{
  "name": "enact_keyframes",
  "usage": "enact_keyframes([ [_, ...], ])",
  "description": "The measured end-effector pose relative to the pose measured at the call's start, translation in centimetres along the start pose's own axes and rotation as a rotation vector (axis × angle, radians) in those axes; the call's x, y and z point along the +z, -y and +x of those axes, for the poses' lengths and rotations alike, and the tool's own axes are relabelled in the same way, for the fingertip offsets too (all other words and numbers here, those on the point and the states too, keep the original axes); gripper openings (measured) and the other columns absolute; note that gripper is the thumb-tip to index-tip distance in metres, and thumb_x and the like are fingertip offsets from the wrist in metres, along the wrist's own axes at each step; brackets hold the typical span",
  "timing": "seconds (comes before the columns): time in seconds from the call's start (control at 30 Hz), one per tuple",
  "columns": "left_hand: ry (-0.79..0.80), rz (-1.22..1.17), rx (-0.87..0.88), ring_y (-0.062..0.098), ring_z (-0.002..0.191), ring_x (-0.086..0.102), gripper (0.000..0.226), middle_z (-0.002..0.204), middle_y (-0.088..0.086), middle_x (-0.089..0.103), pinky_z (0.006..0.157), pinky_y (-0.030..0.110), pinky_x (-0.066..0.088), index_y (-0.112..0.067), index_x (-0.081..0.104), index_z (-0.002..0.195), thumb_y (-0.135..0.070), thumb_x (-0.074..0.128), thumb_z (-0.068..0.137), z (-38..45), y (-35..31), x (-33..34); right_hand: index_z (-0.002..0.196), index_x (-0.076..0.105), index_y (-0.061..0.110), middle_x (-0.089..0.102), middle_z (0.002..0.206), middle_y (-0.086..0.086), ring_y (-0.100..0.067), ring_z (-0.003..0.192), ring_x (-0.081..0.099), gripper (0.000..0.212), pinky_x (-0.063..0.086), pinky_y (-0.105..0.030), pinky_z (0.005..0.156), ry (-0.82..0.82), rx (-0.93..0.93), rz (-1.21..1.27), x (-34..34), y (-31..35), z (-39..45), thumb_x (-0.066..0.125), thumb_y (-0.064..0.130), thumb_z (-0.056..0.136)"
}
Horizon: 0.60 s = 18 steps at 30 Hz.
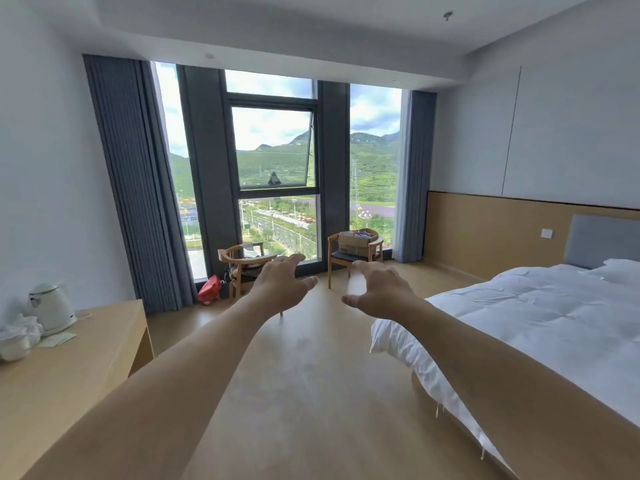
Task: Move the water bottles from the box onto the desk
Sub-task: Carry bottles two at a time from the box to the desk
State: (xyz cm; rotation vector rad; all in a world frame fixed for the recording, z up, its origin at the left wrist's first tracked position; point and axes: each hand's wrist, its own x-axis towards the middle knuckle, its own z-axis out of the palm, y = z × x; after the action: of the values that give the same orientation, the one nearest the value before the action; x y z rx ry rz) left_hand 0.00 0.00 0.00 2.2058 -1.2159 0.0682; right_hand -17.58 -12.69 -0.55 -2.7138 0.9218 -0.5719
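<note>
While outstretched, both hands (left (278,285), right (379,292)) spread, holding nothing.

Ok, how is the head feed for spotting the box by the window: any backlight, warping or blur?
Head view: wide-angle warp bows the curtains and ceiling lines; the bright window backlights the cardboard box on the right chair, so its contents read small and unclear; both open hands, left hand and right hand, are sharp, with no motion blur.
</note>
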Motion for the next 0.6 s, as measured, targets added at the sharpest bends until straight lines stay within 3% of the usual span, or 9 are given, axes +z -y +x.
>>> enact_keyframes([
  [0.4,0.063,0.082,0.012,0.03,0.149,0.033,0.072,0.162,0.004,0.038,0.116,0.049,0.033,-0.029,0.038,0.156,-0.053,0.064,0.094,10.0,4.5,3.8,0.157,0.032,0.025,0.041,0.158,-0.009,-0.032,0.144,0.037,0.087,0.039,-0.049,0.113,0.016,0.073,-0.019,3.9,-3.4,10.1,0.07,0.058,0.087],
  [0.6,0.057,0.127,0.016,0.031,0.139,0.045,0.07,0.156,0.006,0.045,0.109,0.048,0.045,-0.029,0.039,0.155,-0.052,0.065,0.094,20.7,5.2,7.6,0.157,0.032,0.025,0.042,0.156,-0.008,-0.031,0.143,0.038,0.085,0.039,-0.048,0.113,0.023,0.048,-0.045,7.1,-8.4,20.2,0.069,0.057,0.088],
])
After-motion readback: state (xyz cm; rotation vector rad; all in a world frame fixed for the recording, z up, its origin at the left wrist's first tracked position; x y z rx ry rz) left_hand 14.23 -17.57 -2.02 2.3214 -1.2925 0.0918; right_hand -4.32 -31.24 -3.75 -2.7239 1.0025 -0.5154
